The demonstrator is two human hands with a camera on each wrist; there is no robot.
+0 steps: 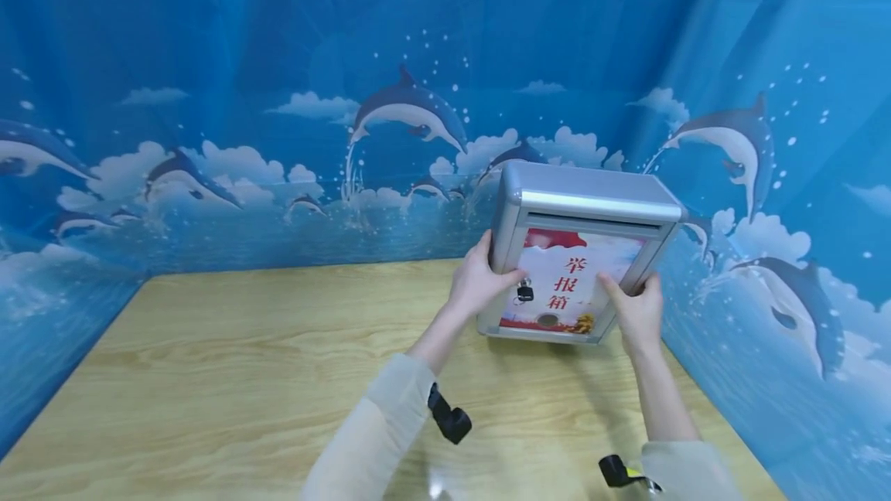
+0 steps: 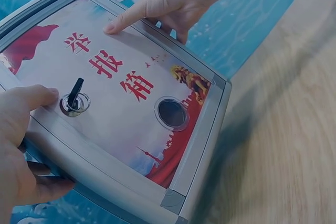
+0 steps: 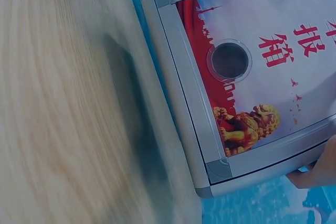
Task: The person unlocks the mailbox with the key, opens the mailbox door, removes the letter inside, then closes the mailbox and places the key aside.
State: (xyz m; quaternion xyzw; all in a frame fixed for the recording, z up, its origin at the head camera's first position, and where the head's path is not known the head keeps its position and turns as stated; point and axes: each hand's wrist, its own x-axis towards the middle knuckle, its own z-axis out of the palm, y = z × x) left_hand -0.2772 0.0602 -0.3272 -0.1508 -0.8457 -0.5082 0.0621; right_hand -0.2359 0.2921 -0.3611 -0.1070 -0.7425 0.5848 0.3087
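Observation:
A silver metal report box [image 1: 592, 193] with a slot near its top is held tilted above the wooden table. Its printed front panel [image 2: 113, 129] carries red characters and a round window [image 3: 230, 60]. My left hand [image 1: 476, 277] grips the box's left side, thumb over the front frame near the lock. A black-headed key [image 2: 76, 92] sits in that lock. My right hand [image 1: 636, 311] grips the opposite side, its thumb on the front panel and its fingers curled behind the edge. The back of the box is hidden.
The light wood-grain table [image 1: 244, 377] spreads below and to the left, with the box's shadow on it. A blue dolphin-print curtain [image 1: 278, 60] encloses the back and both sides, close behind the box. Black cameras [image 1: 452, 422] are strapped to both wrists.

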